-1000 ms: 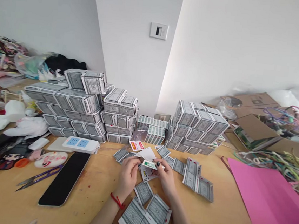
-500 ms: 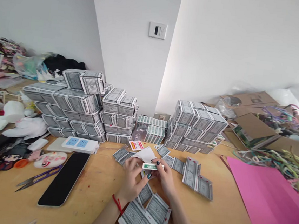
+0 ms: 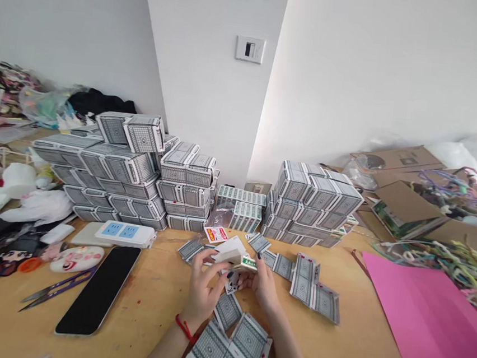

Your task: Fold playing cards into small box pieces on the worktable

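Both hands are at a small playing card box (image 3: 249, 263) with a green label on its end and a white flap raised at its left. My right hand (image 3: 265, 287) grips the box from the right, with its thumb on the top edge. At the left side of the box is my left hand (image 3: 201, 288), its fingers bent around the flap and side. A playing card (image 3: 231, 285) shows beneath the box, between the hands. Below them lie joined grey-backed card panels (image 3: 222, 352), and more joined panels (image 3: 305, 281) rest to the right.
Blocks of folded cards are stacked at the left (image 3: 130, 166) and right (image 3: 318, 203). Green-edged card boxes (image 3: 245, 216) stand between them. On the left lie a phone (image 3: 99, 289), snips (image 3: 59, 288) and a power strip (image 3: 126, 233). Pink paper (image 3: 414, 325) covers the right.
The box has turned in my hands, so that its side and a card beneath it now show. My left fingers have shifted slightly left and spread a little.
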Tool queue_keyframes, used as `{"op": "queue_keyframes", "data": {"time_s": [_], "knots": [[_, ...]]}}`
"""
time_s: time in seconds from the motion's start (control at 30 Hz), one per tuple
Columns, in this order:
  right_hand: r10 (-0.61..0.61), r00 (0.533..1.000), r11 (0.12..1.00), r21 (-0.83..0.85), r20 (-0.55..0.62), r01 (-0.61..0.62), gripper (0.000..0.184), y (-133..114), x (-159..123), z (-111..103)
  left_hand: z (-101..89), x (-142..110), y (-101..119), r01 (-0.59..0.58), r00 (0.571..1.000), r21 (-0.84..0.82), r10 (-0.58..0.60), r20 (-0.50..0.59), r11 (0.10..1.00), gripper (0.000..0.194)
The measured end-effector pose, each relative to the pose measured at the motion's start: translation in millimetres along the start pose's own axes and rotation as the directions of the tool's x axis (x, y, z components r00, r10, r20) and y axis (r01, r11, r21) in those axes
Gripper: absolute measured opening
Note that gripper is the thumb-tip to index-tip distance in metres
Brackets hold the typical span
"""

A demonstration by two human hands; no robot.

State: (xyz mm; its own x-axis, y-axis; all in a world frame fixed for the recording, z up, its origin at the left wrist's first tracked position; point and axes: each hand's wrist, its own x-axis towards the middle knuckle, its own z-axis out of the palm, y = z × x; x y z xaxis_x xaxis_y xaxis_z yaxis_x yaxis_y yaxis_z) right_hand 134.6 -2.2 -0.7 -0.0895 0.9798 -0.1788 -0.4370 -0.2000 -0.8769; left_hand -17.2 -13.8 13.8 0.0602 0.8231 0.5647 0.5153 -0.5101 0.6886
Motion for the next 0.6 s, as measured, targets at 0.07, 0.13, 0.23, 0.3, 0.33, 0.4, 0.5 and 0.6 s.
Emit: {"op": "queue_keyframes", "data": {"time_s": [0.07,0.13,0.23,0.3,0.33,0.4,0.5,0.6], "knots": [[-0.005,1.000,0.995,-0.095,-0.017,0.003,0.040,0.7,-1.6,2.2,2.4,0.0,2.0,0.030,0.997,-0.038,-0.027,0.068,0.999,0.016],[-0.043,0.998,0.984,-0.177,-0.045,0.035,0.038,0.3,-3.4,3.7,3.6,1.2,4.1,0.071,0.989,-0.097,-0.057,0.135,0.993,0.013],[-0.167,0.984,0.953,-0.266,-0.058,0.146,0.033,-3.4,-6.3,5.7,3.8,3.7,5.3,0.180,0.978,-0.185,-0.156,0.138,0.966,0.011],[-0.220,0.975,0.943,-0.263,-0.026,0.206,0.022,-7.3,-8.5,8.0,4.3,5.0,4.4,0.268,0.963,-0.278,-0.246,0.110,0.922,0.013],[-0.225,0.974,0.947,-0.236,-0.002,0.218,0.019,-9.2,-9.8,9.5,5.1,5.3,3.5,0.306,0.952,-0.340,-0.290,0.099,0.889,0.020],[-0.210,0.976,0.957,-0.191,0.058,0.218,0.029,-12.5,-12.4,12.8,7.5,5.2,1.2,0.361,0.926,-0.456,-0.370,0.073,0.813,0.036],[-0.177,0.975,0.956,-0.210,0.138,0.203,0.035,-14.7,-16.1,16.6,11.0,4.5,-3.1,0.403,0.896,-0.527,-0.439,0.062,0.748,0.037],[-0.099,0.971,0.970,-0.197,0.219,0.143,0.043,-14.1,-18.3,17.0,10.5,4.3,-6.6,0.438,0.893,-0.515,-0.422,0.157,0.737,0.029]]}}
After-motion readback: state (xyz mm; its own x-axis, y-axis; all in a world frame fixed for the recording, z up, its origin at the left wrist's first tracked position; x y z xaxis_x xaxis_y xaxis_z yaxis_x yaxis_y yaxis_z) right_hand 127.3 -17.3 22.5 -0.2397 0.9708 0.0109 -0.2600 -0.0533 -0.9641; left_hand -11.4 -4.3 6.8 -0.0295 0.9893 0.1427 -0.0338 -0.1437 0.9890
